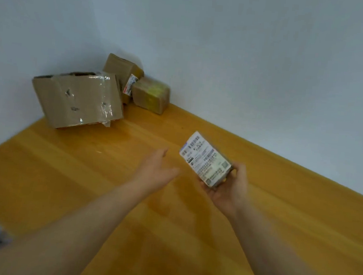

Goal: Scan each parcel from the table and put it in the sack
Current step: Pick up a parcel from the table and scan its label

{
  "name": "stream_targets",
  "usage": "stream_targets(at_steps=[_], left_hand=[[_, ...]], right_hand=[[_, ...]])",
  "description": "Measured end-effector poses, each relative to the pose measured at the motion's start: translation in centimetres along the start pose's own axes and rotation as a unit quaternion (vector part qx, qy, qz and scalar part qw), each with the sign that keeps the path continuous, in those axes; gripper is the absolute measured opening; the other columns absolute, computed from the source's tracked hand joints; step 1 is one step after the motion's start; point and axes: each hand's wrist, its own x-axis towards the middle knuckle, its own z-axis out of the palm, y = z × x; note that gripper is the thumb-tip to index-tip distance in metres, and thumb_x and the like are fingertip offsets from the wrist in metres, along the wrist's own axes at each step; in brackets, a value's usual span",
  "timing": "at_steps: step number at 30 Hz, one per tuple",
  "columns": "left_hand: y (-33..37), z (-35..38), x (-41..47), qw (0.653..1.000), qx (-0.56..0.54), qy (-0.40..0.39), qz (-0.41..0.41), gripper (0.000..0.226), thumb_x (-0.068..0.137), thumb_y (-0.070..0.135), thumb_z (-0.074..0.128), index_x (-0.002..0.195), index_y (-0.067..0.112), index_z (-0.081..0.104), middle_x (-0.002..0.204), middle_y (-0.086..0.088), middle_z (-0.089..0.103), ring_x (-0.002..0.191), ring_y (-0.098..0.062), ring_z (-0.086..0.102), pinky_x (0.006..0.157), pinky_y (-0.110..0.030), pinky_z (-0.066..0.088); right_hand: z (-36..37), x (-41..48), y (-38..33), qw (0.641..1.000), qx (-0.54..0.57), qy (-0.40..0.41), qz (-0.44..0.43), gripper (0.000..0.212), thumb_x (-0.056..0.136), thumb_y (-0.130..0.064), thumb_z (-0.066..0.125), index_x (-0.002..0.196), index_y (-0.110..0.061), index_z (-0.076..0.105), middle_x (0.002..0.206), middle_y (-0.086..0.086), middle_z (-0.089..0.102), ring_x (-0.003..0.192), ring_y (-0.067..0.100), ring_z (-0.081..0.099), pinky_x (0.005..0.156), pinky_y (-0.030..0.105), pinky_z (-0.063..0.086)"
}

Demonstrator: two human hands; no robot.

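A small grey parcel with a white printed label (204, 161) is gripped above the yellow wooden table (75, 183), towards its far edge, by the right hand (229, 190), fingers curled round its lower end. The left hand (156, 170) is raised beside it, fingers loosely spread, holding nothing. Three brown cardboard parcels (77, 98) are piled in the far corner. For scanning, the label should be kept flat and unobstructed.

Both bare forearms reach from the bottom edge toward the centre of the frame. The left hand (158, 171) hovers with its fingers relaxed and spread. The right hand (229, 190), just right of centre, cups a small parcel (204, 161), fingers curled round its lower end.
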Motion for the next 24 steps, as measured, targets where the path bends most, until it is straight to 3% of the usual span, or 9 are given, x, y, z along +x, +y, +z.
stream_targets(at_steps=[3,5,8,10,13,15,19,21,24], left_hand=[[0.2,-0.2,-1.3,0.986,-0.156,-0.037,-0.043,0.082,0.086,0.027,0.069,0.152,0.016,0.022,0.149,-0.004,0.036,0.136,-0.020,0.036,0.106,-0.033,0.033],[0.0,-0.2,-2.1,0.974,-0.203,-0.087,-0.057,0.063,0.088,0.022,0.068,0.144,0.013,0.039,0.132,-0.001,0.055,0.121,-0.019,0.052,0.094,-0.028,0.042],[-0.2,-0.4,-3.3,0.958,-0.229,-0.164,-0.052,0.024,0.089,0.017,0.066,0.112,0.013,0.063,0.095,0.002,0.074,0.096,-0.016,0.067,0.075,-0.023,0.052],[0.2,-0.6,-3.7,0.952,-0.239,-0.187,-0.036,0.027,0.088,0.014,0.067,0.115,0.011,0.063,0.094,0.000,0.075,0.090,-0.014,0.070,0.075,-0.023,0.055],[1.7,-0.3,-4.6,0.945,-0.264,-0.190,-0.028,0.052,0.084,0.011,0.070,0.132,0.005,0.051,0.109,-0.007,0.071,0.097,-0.020,0.068,0.086,-0.031,0.054],[2.6,0.6,-5.5,0.927,-0.322,-0.185,-0.051,0.061,0.081,0.007,0.073,0.135,0.001,0.044,0.118,-0.013,0.066,0.099,-0.023,0.067,0.095,-0.038,0.051],[3.7,4.3,-8.0,0.908,-0.308,-0.272,-0.085,0.042,0.081,0.006,0.072,0.121,0.004,0.058,0.105,-0.009,0.073,0.096,-0.024,0.070,0.084,-0.036,0.054],[4.2,6.1,-9.1,0.916,-0.266,-0.286,-0.086,0.038,0.085,0.008,0.070,0.121,0.008,0.058,0.106,-0.006,0.073,0.099,-0.024,0.068,0.082,-0.040,0.054],[5.3,8.1,-9.6,0.920,-0.251,-0.285,-0.094,0.036,0.092,0.014,0.063,0.125,0.019,0.051,0.114,-0.006,0.068,0.103,-0.026,0.064,0.078,-0.047,0.053]], right_hand=[[0.3,-4.8,1.8,0.998,-0.008,-0.029,0.056,0.048,0.088,-0.042,0.043,0.115,-0.011,0.067,0.104,0.021,0.071,0.074,0.033,0.067,0.050,0.028,0.052],[0.1,-7.2,2.6,0.996,-0.014,-0.033,0.079,0.053,0.092,-0.047,0.038,0.116,-0.009,0.067,0.100,0.021,0.071,0.068,0.031,0.067,0.047,0.026,0.051],[-0.6,-9.8,3.2,0.997,-0.045,-0.011,0.068,0.061,0.094,-0.058,0.035,0.115,-0.011,0.067,0.102,0.017,0.073,0.081,0.029,0.069,0.066,0.034,0.054],[-1.4,-11.2,3.4,0.996,-0.081,0.018,0.016,0.062,0.093,-0.064,0.037,0.109,-0.015,0.070,0.103,0.012,0.074,0.091,0.025,0.068,0.079,0.036,0.051],[-2.0,-13.0,3.9,0.995,-0.062,0.046,-0.070,0.037,0.093,-0.038,0.056,0.115,-0.010,0.068,0.101,0.010,0.074,0.086,0.020,0.068,0.075,0.035,0.054],[-2.4,-13.9,4.5,0.992,-0.013,0.063,-0.105,0.026,0.093,-0.018,0.059,0.116,-0.005,0.063,0.099,0.012,0.074,0.082,0.020,0.069,0.069,0.032,0.057],[-3.8,-15.5,4.7,0.988,0.027,0.060,-0.140,0.023,0.093,-0.015,0.059,0.114,-0.005,0.062,0.098,0.010,0.074,0.084,0.022,0.070,0.070,0.030,0.057],[-5.5,-16.5,4.5,0.983,-0.001,0.104,-0.151,0.026,0.092,-0.022,0.063,0.114,-0.008,0.063,0.102,0.007,0.073,0.090,0.019,0.069,0.075,0.028,0.055],[-11.1,-18.0,3.8,0.928,-0.107,0.306,-0.185,0.031,0.093,-0.027,0.064,0.120,-0.012,0.061,0.119,0.006,0.062,0.107,0.020,0.058,0.085,0.029,0.047]])
